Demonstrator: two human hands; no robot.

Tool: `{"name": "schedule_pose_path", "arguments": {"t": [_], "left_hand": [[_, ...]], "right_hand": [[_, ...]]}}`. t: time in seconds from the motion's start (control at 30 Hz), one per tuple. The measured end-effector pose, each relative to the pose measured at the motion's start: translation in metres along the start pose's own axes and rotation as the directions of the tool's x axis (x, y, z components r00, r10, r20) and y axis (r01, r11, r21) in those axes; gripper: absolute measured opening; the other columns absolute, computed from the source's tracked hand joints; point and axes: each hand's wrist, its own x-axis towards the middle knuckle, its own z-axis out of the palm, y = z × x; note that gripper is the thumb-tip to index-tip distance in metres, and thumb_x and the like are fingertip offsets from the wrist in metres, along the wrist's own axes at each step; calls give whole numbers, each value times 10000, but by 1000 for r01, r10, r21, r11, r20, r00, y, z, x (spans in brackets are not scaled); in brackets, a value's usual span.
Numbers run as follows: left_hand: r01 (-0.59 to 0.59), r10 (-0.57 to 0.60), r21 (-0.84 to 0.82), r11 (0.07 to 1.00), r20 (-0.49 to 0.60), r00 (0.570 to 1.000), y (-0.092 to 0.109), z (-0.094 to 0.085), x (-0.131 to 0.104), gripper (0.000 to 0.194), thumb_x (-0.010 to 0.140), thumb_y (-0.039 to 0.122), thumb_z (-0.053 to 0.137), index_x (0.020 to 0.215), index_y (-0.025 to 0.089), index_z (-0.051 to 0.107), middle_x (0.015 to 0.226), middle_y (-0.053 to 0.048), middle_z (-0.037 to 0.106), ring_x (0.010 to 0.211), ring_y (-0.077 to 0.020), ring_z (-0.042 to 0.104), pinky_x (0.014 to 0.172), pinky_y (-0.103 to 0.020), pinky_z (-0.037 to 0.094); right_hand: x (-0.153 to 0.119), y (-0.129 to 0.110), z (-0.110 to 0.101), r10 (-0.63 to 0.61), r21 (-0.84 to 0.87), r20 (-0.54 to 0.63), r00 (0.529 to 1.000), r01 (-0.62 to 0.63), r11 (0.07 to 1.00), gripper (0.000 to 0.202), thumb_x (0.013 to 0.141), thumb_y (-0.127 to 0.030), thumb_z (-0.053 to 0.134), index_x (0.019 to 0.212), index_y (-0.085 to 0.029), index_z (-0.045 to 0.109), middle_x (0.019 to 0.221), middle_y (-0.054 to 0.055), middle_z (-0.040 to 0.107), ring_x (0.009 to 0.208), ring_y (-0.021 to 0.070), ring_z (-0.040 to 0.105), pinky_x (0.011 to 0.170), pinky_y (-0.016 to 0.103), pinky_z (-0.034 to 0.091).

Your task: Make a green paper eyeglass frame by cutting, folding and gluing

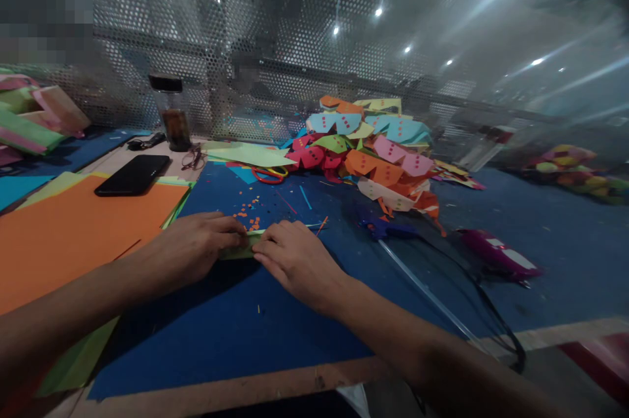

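A: Centre of the scene: a pale green strip, crosswise on the blue mat, between your left hand and your right hand.

B: And your fingers?

A: Left: curled together, tips clamped on the strip's left part, thumb hidden. Right: bunched together, tips clamped on the strip farther right. A short stretch of strip shows between the two hands.

B: The near side?

A: Mat spreads from your hands to its near edge, with a small yellow scrap on it; past that edge the table shows as a narrow pale band. Here you have ample room for moving.

B: The left?

A: The mat's left edge runs beside orange paper, over which your left forearm reaches. A phone lies at its far end; a jar stands upright beyond.

B: The far side?

A: Orange bits lie just past your hands, then scissors. Paper cut-outs heap up at far right.

B: The right?

A: A blue glue gun lies near your right hand. Its clear stick slants toward the near edge, narrowing the room beside your right forearm. A purple object lies farther right.
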Motion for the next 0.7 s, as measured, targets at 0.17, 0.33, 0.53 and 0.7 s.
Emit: {"name": "schedule_pose_path", "arguments": {"t": [0.17, 0.33, 0.53, 0.7], "left_hand": [[-8, 8, 24, 1000, 7, 1000, 4, -3, 1, 445, 828, -35, 386, 1019, 208, 706, 1110, -53, 744, 935, -208, 687, 834, -344, 531], [-8, 8, -10, 1000, 6, 1000, 5, -4, 1, 428, 869, -14, 398, 1032, 219, 717, 1130, -45, 742, 965, -199, 673, 853, -322, 520], [-12, 12, -30, 999, 4, 1000, 6, -4, 2, 370, 948, 75, 385, 1023, 206, 723, 1104, -68, 739, 958, -213, 662, 834, -348, 521], [61, -61, -105, 993, -5, 998, 12, -6, 6, 286, 969, 159, 432, 937, 189, 714, 1001, -76, 716, 934, -218, 634, 800, -355, 517]], "right_hand": [[0, 0, 0, -9, 1, -7, 1000, 9, 1000, 177, 1009, -248, 545, 1004, -154, 694, 1003, 79, 672, 899, 201, 543, 761, 350, 375], [0, 0, 2, -9, 13, -20, 1000, 9, 1000, 169, 1009, -236, 544, 1002, -161, 695, 1025, 82, 678, 914, 199, 551, 768, 348, 375], [0, 0, 1, 16, 53, -3, 1000, -16, 998, 173, 1007, -244, 543, 1002, -158, 692, 1020, 83, 664, 920, 202, 552, 777, 349, 385], [3, -2, 3, 138, 176, -2, 990, -136, 975, 146, 989, -251, 577, 976, -161, 691, 1022, 68, 655, 945, 193, 552, 835, 336, 416]]}}
